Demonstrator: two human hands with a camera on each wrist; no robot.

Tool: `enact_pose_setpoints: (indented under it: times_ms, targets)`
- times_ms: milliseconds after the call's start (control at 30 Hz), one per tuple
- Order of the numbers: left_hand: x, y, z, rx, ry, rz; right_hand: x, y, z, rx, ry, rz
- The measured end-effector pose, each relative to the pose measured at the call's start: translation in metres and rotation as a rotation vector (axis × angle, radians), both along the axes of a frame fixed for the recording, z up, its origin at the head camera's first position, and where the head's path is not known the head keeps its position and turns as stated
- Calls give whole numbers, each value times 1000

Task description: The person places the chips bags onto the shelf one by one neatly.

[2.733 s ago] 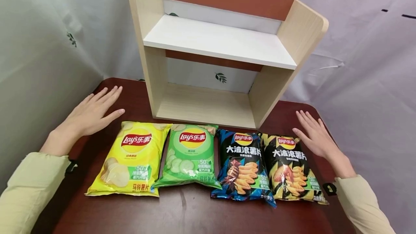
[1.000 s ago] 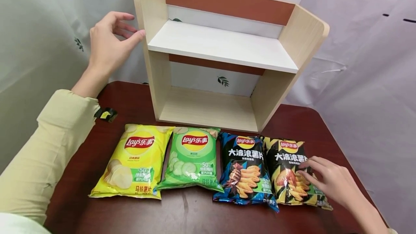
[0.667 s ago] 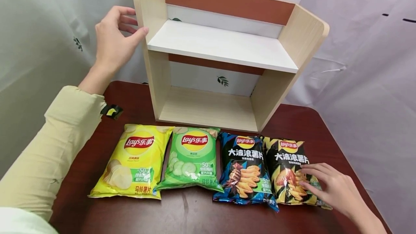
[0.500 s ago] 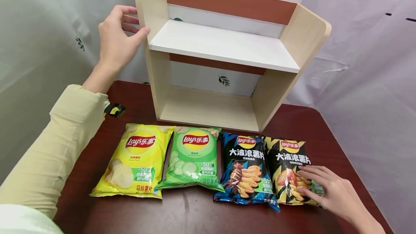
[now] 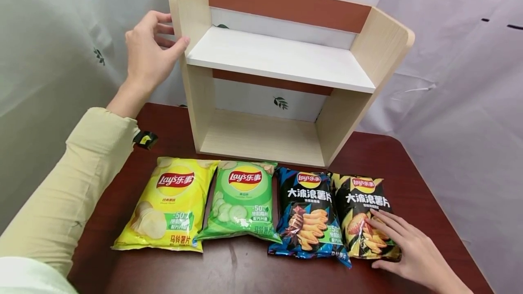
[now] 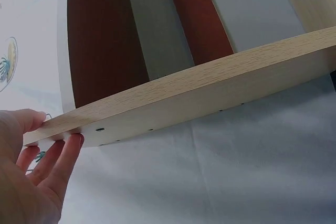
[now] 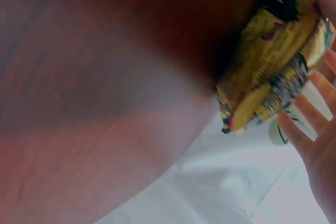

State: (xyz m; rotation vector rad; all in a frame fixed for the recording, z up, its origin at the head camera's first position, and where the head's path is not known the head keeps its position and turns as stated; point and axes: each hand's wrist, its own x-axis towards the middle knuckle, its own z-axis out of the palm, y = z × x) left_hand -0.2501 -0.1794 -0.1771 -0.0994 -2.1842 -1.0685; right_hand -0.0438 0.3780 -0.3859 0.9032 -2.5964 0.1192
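Note:
My left hand pinches the upper left side panel of a wooden shelf unit. In the left wrist view the thumb lies on one face of that panel and the fingertips press the other. My right hand reaches over the lower right part of a black-and-yellow chip bag, fingers nearly straight and spread, thumb by its bottom edge. The right wrist view shows this bag from its side, with the fingers right at it; the hand covers the bag's lower right corner.
A blue-black chip bag, a green one and a yellow one lie in a row on the dark red table. Behind them stands the shelf unit with a white upper shelf and a wooden bottom.
My left hand has risen from the table's left side to the shelf panel and taken hold. My right hand has come down over the black-and-yellow bag, its thumb moving away from the fingers.

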Motion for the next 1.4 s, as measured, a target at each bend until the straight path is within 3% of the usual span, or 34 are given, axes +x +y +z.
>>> enact_pose_setpoints:
  times_ms: [300, 467, 833, 1033, 1400]
  targets:
    - [1, 1, -3, 24, 28, -17, -8, 2, -9, 62, 17, 86]
    - [1, 1, -3, 21, 32, -3, -9, 1, -9, 59, 57, 84]
    - [-2, 4, -4, -19, 26, 22, -18, -4, -4, -68, 331, 174]
    - [-4, 5, -3, -26, 30, 21, -18, -8, 3, -73, 418, 142]
    - [-8, 6, -3, 10, 45, 5, -16, -9, 13, -95, 501, 68]
